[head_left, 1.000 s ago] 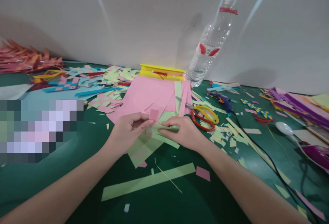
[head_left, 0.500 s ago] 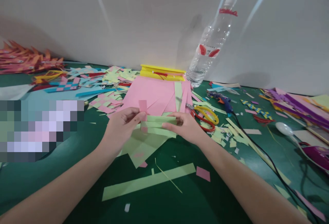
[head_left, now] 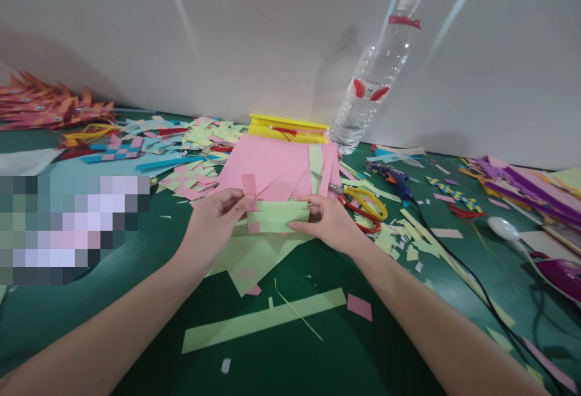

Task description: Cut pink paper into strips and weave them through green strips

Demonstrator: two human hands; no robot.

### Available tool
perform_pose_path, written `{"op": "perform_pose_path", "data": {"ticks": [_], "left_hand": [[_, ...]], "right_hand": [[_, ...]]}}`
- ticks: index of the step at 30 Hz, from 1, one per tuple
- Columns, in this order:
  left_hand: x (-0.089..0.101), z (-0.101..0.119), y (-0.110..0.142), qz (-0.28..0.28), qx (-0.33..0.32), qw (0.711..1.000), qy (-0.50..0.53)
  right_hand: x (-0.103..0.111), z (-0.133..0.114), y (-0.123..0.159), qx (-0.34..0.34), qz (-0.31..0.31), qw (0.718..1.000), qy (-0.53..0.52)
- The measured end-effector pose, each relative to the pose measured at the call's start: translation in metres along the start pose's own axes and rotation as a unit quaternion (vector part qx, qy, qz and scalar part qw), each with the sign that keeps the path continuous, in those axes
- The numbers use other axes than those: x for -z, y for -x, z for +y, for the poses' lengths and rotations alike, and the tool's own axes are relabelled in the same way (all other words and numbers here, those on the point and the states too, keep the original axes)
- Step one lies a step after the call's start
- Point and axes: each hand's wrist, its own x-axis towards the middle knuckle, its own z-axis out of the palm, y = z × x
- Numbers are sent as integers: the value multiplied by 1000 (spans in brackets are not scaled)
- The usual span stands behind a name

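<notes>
Between both hands is a set of light green paper strips (head_left: 278, 215), lying side by side with a pink paper strip (head_left: 249, 184) crossing their left end. My left hand (head_left: 221, 217) pinches the pink strip and the green strips where they meet. At the right end, my right hand (head_left: 323, 219) grips the green strips between thumb and fingers. Under them lies a larger light green sheet (head_left: 254, 257). Behind the hands is a stack of pink paper (head_left: 267, 157), with a loose green strip (head_left: 316, 169) on it.
Red and yellow-handled scissors (head_left: 363, 202) lie right of the pink paper. A glue gun (head_left: 393, 178) trails a black cord. A plastic bottle (head_left: 374, 90) leans by the wall. Paper scraps (head_left: 408, 244) and a long green strip (head_left: 263, 320) lie on the green table (head_left: 154, 317).
The green strips now lie closer together and flatter, their gaps narrowed. The pink strip's top has tilted slightly left. Both hands keep their grip.
</notes>
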Motion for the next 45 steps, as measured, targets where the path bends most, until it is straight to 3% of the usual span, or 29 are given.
{"op": "perform_pose_path", "data": {"ticks": [9,31,40,45], "left_hand": [[1,-4,-4,-3,15,999,32],[0,-3,-4,-10,17,999,41],[3,-5,-7,21,-11,998,53],[4,2,-7,71,9,995,72]], "right_hand": [[4,-2,-1,1,35,997,63],[5,3,-4,-15,86,995,47],[5,2,-3,6,84,994,66],[5,5,-5,26,86,995,51]]}}
